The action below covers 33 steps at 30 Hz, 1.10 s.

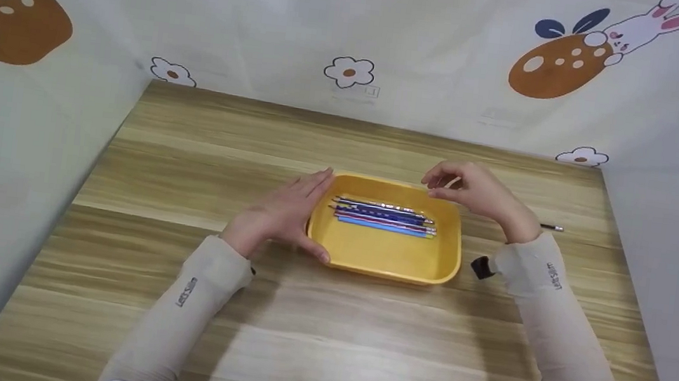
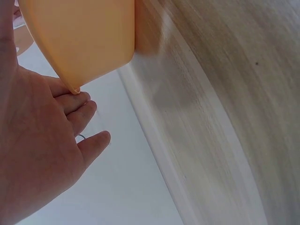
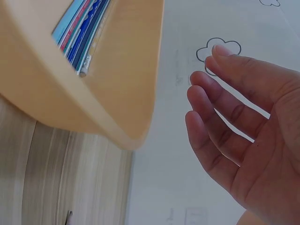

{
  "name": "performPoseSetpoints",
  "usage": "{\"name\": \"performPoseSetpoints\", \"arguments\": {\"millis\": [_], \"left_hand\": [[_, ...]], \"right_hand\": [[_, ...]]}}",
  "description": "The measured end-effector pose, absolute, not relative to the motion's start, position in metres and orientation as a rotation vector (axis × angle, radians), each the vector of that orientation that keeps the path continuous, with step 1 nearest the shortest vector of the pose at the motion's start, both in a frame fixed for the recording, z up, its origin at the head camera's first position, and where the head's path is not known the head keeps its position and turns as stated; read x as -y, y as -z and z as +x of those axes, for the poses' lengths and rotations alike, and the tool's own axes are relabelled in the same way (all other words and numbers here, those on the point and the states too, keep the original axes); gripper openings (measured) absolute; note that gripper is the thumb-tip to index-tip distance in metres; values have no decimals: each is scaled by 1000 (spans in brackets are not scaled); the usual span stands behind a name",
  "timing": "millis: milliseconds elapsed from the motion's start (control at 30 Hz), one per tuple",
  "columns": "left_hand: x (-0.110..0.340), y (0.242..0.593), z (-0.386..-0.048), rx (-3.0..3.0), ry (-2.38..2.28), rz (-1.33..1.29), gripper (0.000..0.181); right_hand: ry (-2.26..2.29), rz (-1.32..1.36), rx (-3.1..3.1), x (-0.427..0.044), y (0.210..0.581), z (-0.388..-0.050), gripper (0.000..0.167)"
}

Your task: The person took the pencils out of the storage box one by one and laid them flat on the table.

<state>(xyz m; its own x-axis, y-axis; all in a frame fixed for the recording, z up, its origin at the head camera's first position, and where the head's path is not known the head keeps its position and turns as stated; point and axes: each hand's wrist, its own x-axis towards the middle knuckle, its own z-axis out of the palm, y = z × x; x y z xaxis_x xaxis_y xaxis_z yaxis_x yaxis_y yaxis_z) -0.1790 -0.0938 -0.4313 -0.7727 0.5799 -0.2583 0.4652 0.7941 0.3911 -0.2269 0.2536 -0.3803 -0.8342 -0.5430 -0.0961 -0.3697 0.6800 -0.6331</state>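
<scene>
A yellow tray (image 1: 382,260) stands on the table, with several pencils (image 1: 384,218) lying side by side in it. Against the tray's left side rests the left hand (image 1: 289,210), thumb and fingers spread along the rim; the left wrist view shows its fingers (image 2: 79,105) at the tray's corner (image 2: 75,86). The right hand (image 1: 474,190) hovers at the tray's back right corner, fingers loosely bent, holding nothing. In the right wrist view this hand (image 3: 248,122) is apart from the tray's rim (image 3: 124,136), and pencils (image 3: 82,35) show inside.
One dark pencil (image 1: 552,227) lies on the table (image 1: 347,345) to the right of the tray, partly hidden by the right wrist. A patterned white curtain (image 1: 268,29) stands behind the table and along both sides. A black strap piece (image 1: 482,267) hangs at the right cuff.
</scene>
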Motion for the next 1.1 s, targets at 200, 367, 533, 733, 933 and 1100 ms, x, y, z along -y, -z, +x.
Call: {"name": "performPoseSetpoints", "arguments": {"millis": [200,367,533,733,933,1100], "left_hand": [[93,432,-179,-2612,-461,778,148],[93,432,-179,-2610,-457,775,148],[93,433,-180,-2611,-438,774,148],[92,433,-179,-2605,-440,775,147],[93,431,-178,-2605,-411,752,148],[94,431,-178,-2605,-444,769,148]], "right_hand": [[915,-754,-2590,-240,383,-229,20],[899,-759,-2570,-228,384,-231,23],[879,-781,-2555,-215,382,-232,25],[867,-858,-2539,-202,387,-234,25],[783,-934,-2561,-189,394,-235,20],[709,-1004,-2555,-182,403,-237,17]]}}
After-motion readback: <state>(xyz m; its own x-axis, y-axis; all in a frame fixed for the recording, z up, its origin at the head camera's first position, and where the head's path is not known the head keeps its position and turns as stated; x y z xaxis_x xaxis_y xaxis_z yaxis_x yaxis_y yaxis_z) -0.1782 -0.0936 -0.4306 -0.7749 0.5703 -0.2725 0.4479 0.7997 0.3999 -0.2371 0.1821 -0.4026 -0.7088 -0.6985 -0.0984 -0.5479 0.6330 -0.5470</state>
